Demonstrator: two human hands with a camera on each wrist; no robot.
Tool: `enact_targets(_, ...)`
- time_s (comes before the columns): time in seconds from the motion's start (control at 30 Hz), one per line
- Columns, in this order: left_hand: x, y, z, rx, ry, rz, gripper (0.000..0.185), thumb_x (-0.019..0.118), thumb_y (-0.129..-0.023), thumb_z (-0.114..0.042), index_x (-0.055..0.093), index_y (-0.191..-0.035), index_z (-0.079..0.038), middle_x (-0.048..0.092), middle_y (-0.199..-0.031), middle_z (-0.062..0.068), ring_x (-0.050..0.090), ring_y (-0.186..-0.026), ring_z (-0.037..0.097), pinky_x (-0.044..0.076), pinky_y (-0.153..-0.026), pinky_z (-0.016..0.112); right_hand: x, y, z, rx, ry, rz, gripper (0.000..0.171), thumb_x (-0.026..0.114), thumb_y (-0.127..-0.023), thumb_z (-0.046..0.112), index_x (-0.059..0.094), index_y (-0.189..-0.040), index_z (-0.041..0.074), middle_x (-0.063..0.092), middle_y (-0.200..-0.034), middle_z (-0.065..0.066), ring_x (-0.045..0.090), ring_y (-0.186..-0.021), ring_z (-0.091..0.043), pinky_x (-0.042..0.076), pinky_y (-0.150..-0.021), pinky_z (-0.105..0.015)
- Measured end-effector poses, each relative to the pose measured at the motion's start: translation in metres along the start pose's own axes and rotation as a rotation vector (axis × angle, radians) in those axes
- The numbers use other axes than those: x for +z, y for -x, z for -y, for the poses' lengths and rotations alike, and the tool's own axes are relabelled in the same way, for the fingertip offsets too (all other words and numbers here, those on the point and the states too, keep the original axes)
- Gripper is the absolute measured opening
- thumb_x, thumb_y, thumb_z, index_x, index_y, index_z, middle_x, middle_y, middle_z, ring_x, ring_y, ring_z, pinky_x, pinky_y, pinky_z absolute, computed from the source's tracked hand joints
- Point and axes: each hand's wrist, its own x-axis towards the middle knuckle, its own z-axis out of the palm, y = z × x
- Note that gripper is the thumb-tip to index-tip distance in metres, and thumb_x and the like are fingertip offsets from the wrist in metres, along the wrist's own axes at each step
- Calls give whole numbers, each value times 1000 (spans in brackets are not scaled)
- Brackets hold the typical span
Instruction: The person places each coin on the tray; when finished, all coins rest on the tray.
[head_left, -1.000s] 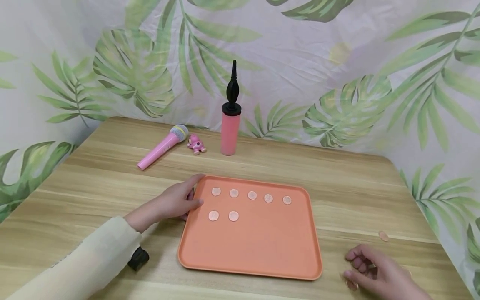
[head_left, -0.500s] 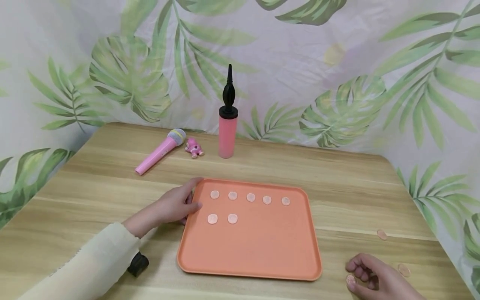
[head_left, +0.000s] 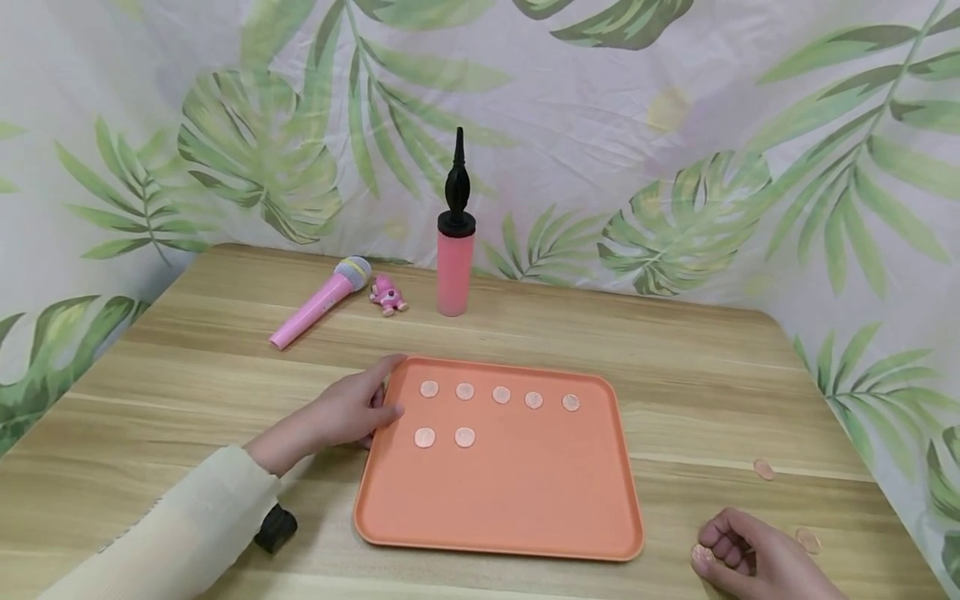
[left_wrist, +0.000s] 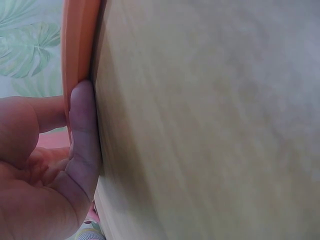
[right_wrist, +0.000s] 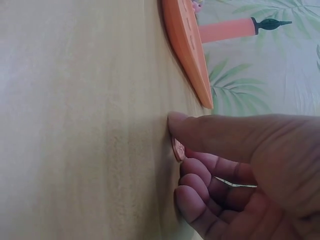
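Observation:
An orange tray lies on the wooden table, carrying a back row of several copper-coloured coins and two more coins in a row nearer the front. My left hand grips the tray's left rim, thumb over the edge; the left wrist view shows a finger curled against the tray's outer side. To the right of the tray, low over the table, my right hand pinches a coin between thumb and fingers. Its other fingers are curled in.
Two loose coins lie at the right: one farther back, another coin beside my right hand. Behind the tray are a pink toy microphone, a small pink figurine and an upright pink and black balloon pump. A black object sits by the left sleeve.
My right hand, which was over a coin on the table, has taken it between thumb and fingers. The left hand stays on the tray. The head view has shifted slightly.

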Motion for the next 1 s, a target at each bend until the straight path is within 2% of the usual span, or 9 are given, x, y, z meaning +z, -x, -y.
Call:
enact_targets(0.2, -1, 1, -1, 9, 2, -2, 69, 64, -102, -9, 29, -160, 0, 56, -75, 7, 58, -52, 13, 55, -49, 30, 5, 1, 3, -37, -7, -75, 13, 72, -98, 9, 62, -102, 3, 56, -85, 11, 47, -73, 6, 46, -54, -20)
enact_targets(0.37, -1, 1, -2, 11, 6, 1, 69, 63, -102, -8, 28, -160, 1, 56, -75, 7, 58, -51, 12, 55, -48, 29, 8, 1, 7, -4, 50, -142, 15, 74, -97, 14, 61, -100, 9, 54, -81, 13, 47, -68, 5, 43, -51, -19)
enact_targets(0.47, -1, 1, -2, 13, 3, 1, 69, 63, -101, -9, 29, -160, 1, 56, -74, 6, 58, -52, 12, 55, -49, 29, 10, 2, 8, -19, 81, -190, 16, 76, -95, 13, 61, -99, 12, 53, -77, 16, 48, -65, 6, 43, -50, -19)
enact_targets(0.6, -1, 2, -3, 16, -5, -1, 69, 64, -101, -9, 29, -160, 1, 56, -74, 6, 58, -52, 12, 55, -49, 30, 13, 1, 8, -31, 50, -237, 15, 76, -94, 9, 63, -100, 10, 57, -76, 16, 50, -62, 4, 45, -49, -20)
enact_targets(0.73, -1, 2, -2, 18, -6, -1, 70, 65, -101, -9, 29, -160, 0, 56, -74, 6, 59, -52, 13, 55, -50, 30, 13, 1, 6, -19, -12, -242, 13, 74, -95, 5, 64, -103, 5, 64, -78, 14, 55, -63, 2, 49, -50, -21)
enact_targets(0.87, -1, 1, -1, 16, 1, 3, 70, 64, -101, -9, 29, -161, 0, 56, -74, 6, 59, -53, 13, 55, -50, 30, 9, -1, 9, 51, -42, -228, 14, 72, -98, 11, 64, -107, 3, 69, -83, 11, 61, -70, 2, 54, -57, -20)
enact_targets(0.93, -1, 1, -1, 14, 3, 3, 70, 64, -102, -9, 28, -161, 0, 56, -75, 6, 59, -53, 13, 55, -50, 30, 7, -4, 13, 114, -56, -226, 17, 72, -100, 17, 65, -108, 5, 69, -85, 9, 62, -73, 1, 54, -61, -19)
enact_targets(1.0, -1, 0, -1, 12, 0, 3, 69, 63, -102, -9, 28, -161, 0, 56, -75, 6, 59, -52, 13, 55, -50, 30, 6, -7, 17, 135, -75, -238, 18, 72, -100, 20, 65, -109, 6, 69, -86, 7, 63, -74, -1, 53, -63, -19)
